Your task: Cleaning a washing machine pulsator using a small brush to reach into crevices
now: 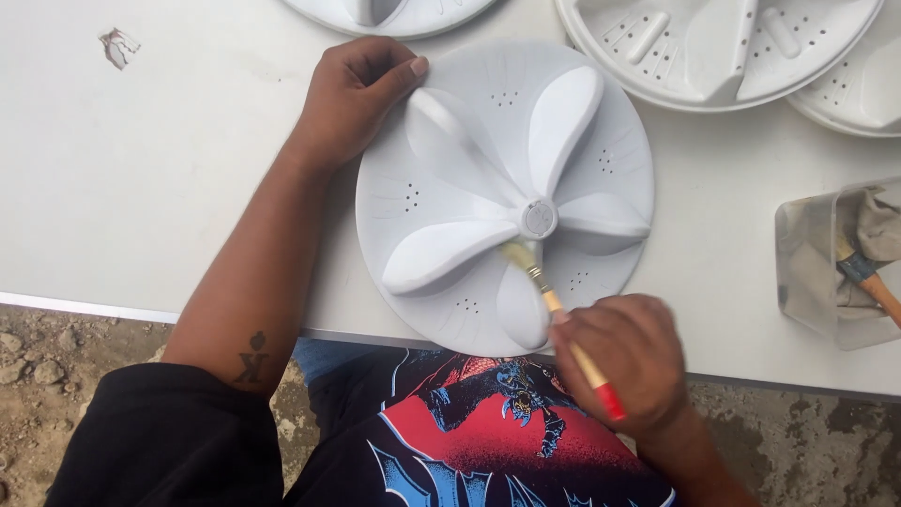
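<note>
2 hands: both busy on 1 disc, well apart
Right hand (627, 361): nearest, fingers wrapped tight round a small paintbrush with a wooden handle and red end (561, 317), bristles touching just below the disc's hub
Disc: round white plastic disc with 5 raised vanes (504, 192), lying flat on the white table (141, 188), near edge hanging over the table edge
Left hand (355, 96): fingers curled over the disc's far-left rim, thumb pressing on top
Right side: clear plastic tub (826, 268) holding another brush
Far edge: 3 more white discs (718, 47), partly cut off
</note>
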